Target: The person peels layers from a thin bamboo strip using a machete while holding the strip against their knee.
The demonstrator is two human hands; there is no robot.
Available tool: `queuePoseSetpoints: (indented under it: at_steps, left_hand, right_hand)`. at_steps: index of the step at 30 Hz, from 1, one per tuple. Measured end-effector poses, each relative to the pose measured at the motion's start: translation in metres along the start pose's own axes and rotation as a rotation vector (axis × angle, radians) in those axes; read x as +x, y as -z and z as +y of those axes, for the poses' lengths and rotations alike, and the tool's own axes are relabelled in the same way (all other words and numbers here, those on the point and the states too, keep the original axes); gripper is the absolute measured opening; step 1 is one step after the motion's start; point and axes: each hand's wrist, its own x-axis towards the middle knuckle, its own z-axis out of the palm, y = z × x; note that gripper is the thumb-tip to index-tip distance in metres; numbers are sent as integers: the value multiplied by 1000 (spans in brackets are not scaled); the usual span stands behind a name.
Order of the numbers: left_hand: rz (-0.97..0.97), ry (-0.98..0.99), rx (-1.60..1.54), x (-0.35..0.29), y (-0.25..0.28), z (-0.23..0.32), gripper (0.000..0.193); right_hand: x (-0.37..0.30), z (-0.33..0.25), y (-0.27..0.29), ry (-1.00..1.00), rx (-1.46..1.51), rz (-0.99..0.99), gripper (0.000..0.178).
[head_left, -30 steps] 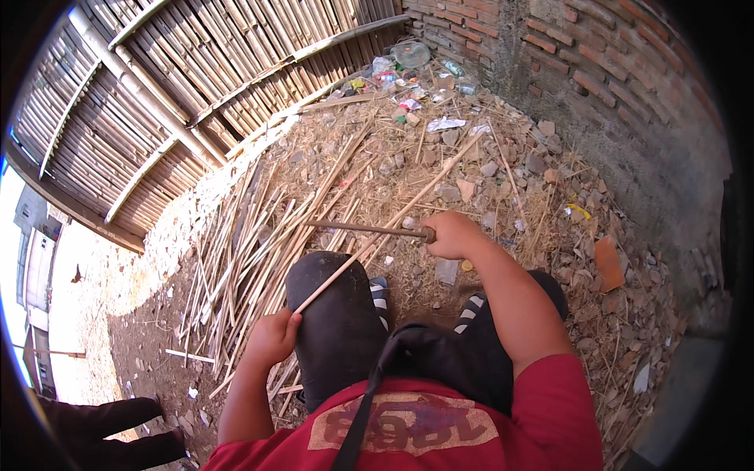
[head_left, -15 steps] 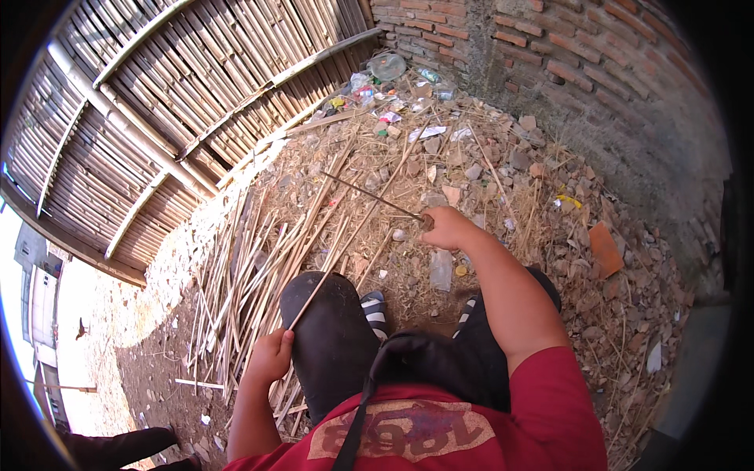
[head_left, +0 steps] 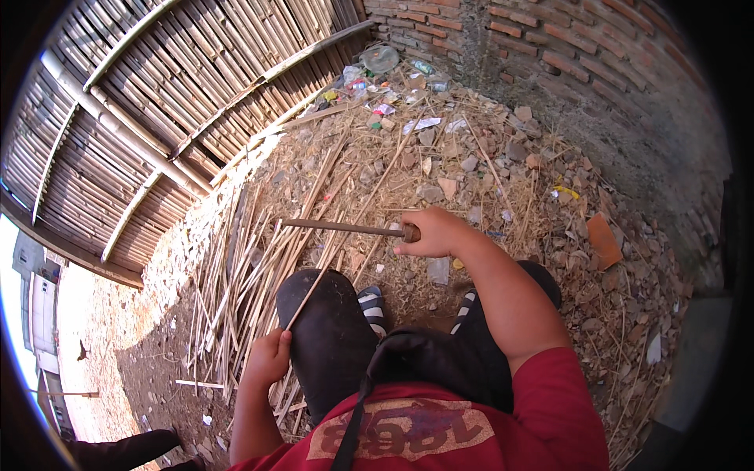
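Observation:
My right hand (head_left: 433, 232) is closed around the wooden handle of a long-bladed knife (head_left: 338, 227), its dark, narrow blade pointing left with a slightly bent tip. Beside my left knee, my left hand (head_left: 272, 358) pinches the near end of a thin bamboo strip (head_left: 308, 300). That strip slants up across the knee and away over the ground. Where it passes the knife blade, I cannot tell whether the two touch. Many similar pale bamboo strips (head_left: 228, 314) lie in a loose heap to the left of my knee.
A bamboo slat wall (head_left: 228, 71) stands at the far left and a brick wall (head_left: 565, 47) at the right. Rubble, dry straw and plastic litter (head_left: 381, 110) cover the ground. An orange tile piece (head_left: 604, 241) lies right. Another person's dark-trousered leg (head_left: 126, 450) shows lower left.
My right hand has come slightly nearer and left, and the knife has swung from slanting away to nearly level across the view. My left hand keeps its hold on the bamboo strip.

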Motion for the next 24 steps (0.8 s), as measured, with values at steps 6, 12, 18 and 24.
queuePoseSetpoints:
  at_steps: [6, 12, 18, 24]
  left_hand:
    - [3, -30, 30, 1, 0, -3, 41]
    - [0, -38, 17, 0, 4, 3, 42]
    - [9, -40, 32, 0, 3, 1, 41]
    - [36, -45, 40, 2, -6, -4, 40]
  right_hand:
    - [-1, 4, -6, 48, -2, 8, 48]
    - [1, 6, -2, 1, -101, -20, 37]
    - [-1, -7, -4, 30, -186, -30, 31]
    - [7, 27, -3, -90, 41, -37, 26]
